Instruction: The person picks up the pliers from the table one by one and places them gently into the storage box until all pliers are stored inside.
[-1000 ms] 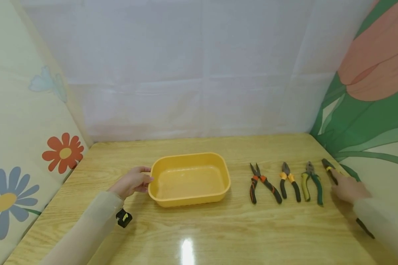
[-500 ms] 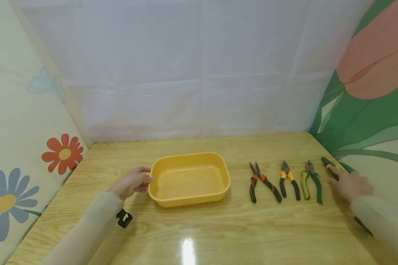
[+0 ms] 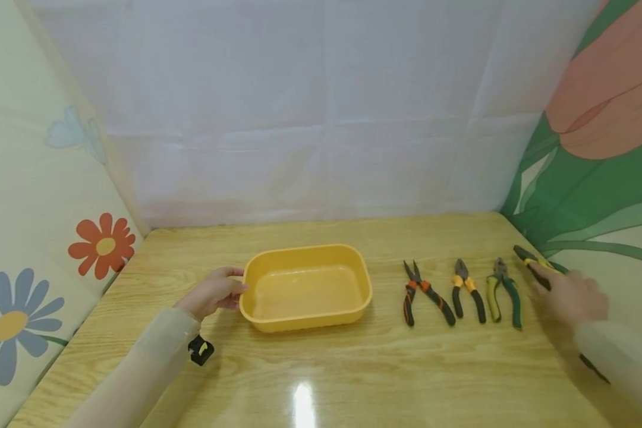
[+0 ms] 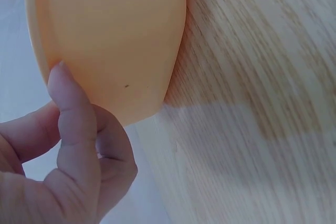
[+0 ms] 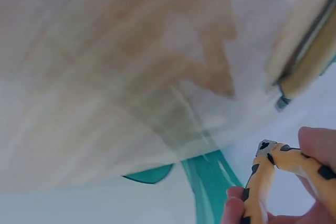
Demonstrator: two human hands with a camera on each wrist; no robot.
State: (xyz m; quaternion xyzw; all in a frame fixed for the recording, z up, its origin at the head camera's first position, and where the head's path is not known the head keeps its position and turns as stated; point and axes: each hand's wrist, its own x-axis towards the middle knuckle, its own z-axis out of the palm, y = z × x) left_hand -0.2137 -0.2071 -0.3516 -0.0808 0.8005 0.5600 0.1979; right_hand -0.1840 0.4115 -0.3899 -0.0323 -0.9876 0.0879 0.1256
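Observation:
A shallow yellow plastic basin (image 3: 307, 324) sits near the middle of the wooden table. My left hand (image 3: 211, 294) pinches the rim at its left end, with fingers against the wall in the left wrist view. At the table's right side, my right hand (image 3: 575, 300) holds pliers (image 3: 525, 255) with yellow and black handles. In the right wrist view the pliers' handles (image 5: 259, 184) stand spread between thumb and fingers. To the left of that hand lie pliers with green handles (image 3: 505, 291), pliers with orange-yellow and black handles (image 3: 466, 291), and long-nose pliers with orange-black handles (image 3: 425, 294).
A white cloth (image 3: 299, 148) hangs behind the table (image 3: 380, 374). Flower-printed cloths stand on both sides, the right one (image 3: 610, 202) close by my right hand. A small black device (image 3: 200, 351) sits at my left wrist.
The head of the held pliers has shifted slightly up and left in the head view, and my right hand slightly to the right. My left hand and the basin stay put.

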